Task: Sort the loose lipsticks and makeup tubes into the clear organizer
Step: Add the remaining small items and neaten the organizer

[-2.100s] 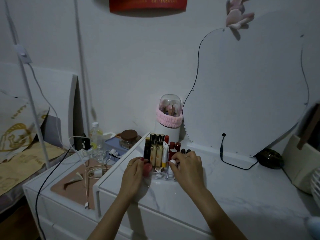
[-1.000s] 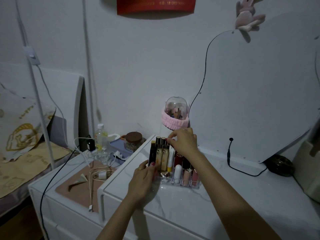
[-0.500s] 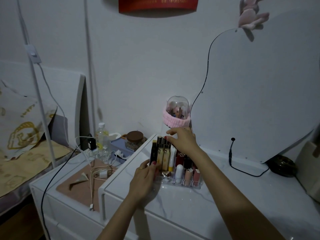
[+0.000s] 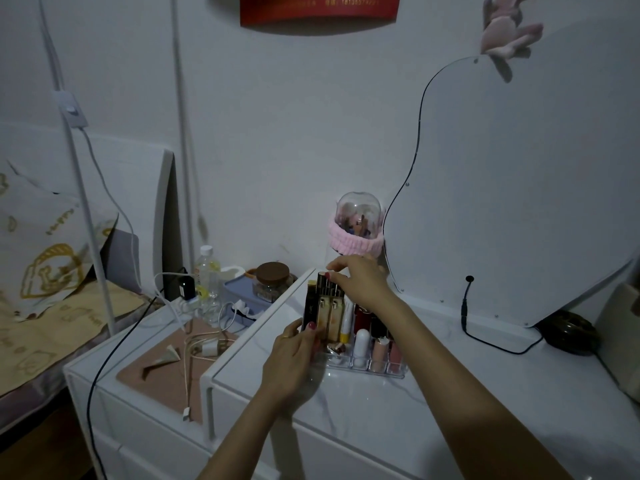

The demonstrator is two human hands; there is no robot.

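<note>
From the head view, a white marble-patterned dresser top (image 4: 450, 393) stands against a pale wall in a dim room, with a lower white cabinet (image 4: 114, 382) to its left and a bed with a patterned cover (image 4: 41, 306) beyond that. A curvy-edged mirror (image 4: 519, 202) leans on the wall at the back right, a black cable (image 4: 485, 337) trailing from its base, and a domed jar with a pink band (image 4: 356, 230) sits just behind the clear organizer (image 4: 363, 365). On the lower cabinet lie a tan mat (image 4: 162, 379), white charger cables (image 4: 194, 344), a water bottle (image 4: 207, 275) and a brown-lidded jar (image 4: 272, 280). The organizer stands near the dresser's left edge, its slots filled with upright lipsticks and tubes (image 4: 360, 327). The left hand (image 4: 294, 362) braces the organizer's left front corner, fingers curled against it. The right hand (image 4: 360, 282) reaches over the back row, fingertips pinched on the cap of a tall gold-and-black tube (image 4: 325, 306), its forearm hiding part of the right-hand slots. Compared with half a second ago, both hands sit almost unchanged.
</note>
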